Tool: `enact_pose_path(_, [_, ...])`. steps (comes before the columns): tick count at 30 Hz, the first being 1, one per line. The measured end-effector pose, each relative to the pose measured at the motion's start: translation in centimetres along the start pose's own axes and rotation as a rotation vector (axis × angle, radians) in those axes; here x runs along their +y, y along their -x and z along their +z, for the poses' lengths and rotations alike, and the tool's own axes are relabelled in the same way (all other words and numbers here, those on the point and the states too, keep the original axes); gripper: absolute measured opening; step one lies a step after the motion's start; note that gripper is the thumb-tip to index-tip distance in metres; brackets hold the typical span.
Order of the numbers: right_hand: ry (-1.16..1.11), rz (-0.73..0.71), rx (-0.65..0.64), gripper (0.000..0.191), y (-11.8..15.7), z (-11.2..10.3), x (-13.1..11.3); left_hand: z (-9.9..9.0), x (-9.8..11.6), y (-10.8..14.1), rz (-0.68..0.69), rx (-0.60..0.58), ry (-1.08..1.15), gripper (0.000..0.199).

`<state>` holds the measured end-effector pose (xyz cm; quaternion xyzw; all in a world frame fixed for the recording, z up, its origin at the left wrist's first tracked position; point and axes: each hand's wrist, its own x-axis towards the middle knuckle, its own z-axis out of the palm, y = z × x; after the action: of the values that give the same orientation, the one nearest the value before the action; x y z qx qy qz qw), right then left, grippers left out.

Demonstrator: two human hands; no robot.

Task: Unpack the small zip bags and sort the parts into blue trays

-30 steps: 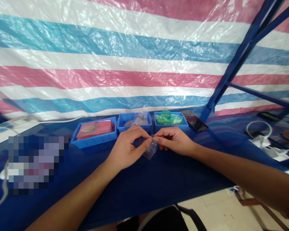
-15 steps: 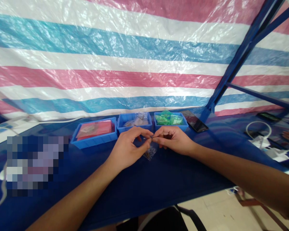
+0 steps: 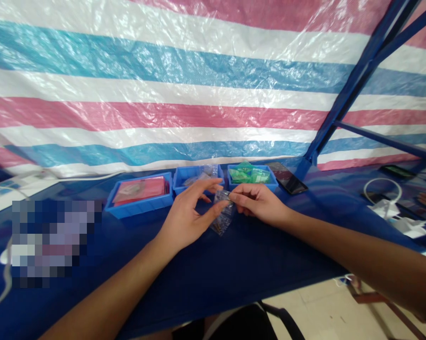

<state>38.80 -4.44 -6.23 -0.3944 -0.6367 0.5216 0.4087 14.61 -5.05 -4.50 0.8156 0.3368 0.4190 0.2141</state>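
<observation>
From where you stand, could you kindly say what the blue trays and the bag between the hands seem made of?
The blue trays: likely rigid plastic, smooth and slightly shiny, judging by their even colour and straight walls. The bag: probably thin, glossy plastic film, being transparent, creased and catching highlights.

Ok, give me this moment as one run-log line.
right hand: pinching clear bag | left hand: fingers spread, thumb at bag | leftmost blue tray: red items inside

Beyond my blue desk (image 3: 251, 269)'s far edge I face a glossy sheet (image 3: 163, 113) striped red, white and blue, glinting with light. A blue metal frame (image 3: 346, 97) slants up towards the right; past the near edge I see pale floor (image 3: 315, 307).
</observation>
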Motion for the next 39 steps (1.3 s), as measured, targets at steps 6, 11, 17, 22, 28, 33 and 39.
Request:
enact_pose_path(6, [-0.184, 0.116, 0.008, 0.051, 0.0, 0.1, -0.1, 0.1, -0.2, 0.0, 0.283, -0.045, -0.225, 0.025])
enact_pose_path(11, [-0.107, 0.063, 0.003, 0.047, 0.0, 0.2, -0.2, -0.1, -0.1, -0.1, 0.299, 0.042, -0.191, 0.017])
enact_pose_path(17, [0.011, -0.077, -0.052, 0.051, 0.3, 0.3, -0.4, -0.1, 0.2, 0.0, 0.096, 0.048, -0.096, 0.011])
enact_pose_path(22, [0.059, -0.033, -0.035, 0.048, 0.3, 0.2, -0.2, 0.2, 0.1, 0.0, 0.029, 0.086, -0.074, 0.026])
enact_pose_path(28, [0.042, -0.043, 0.119, 0.049, 0.1, 0.0, -0.4, -0.2, 0.5, -0.1, 0.058, 0.138, -0.149, 0.022])
enact_pose_path(33, [0.057, -0.158, 0.136, 0.041, 0.1, 0.3, 0.3, 0.4, 0.6, 0.0, -0.043, -0.009, -0.050, 0.032])
enact_pose_path(39, [0.282, -0.255, 0.035, 0.021, 0.4, 0.2, 0.9, 0.7, 0.7, 0.0, -0.039, -0.047, -0.006, 0.034])
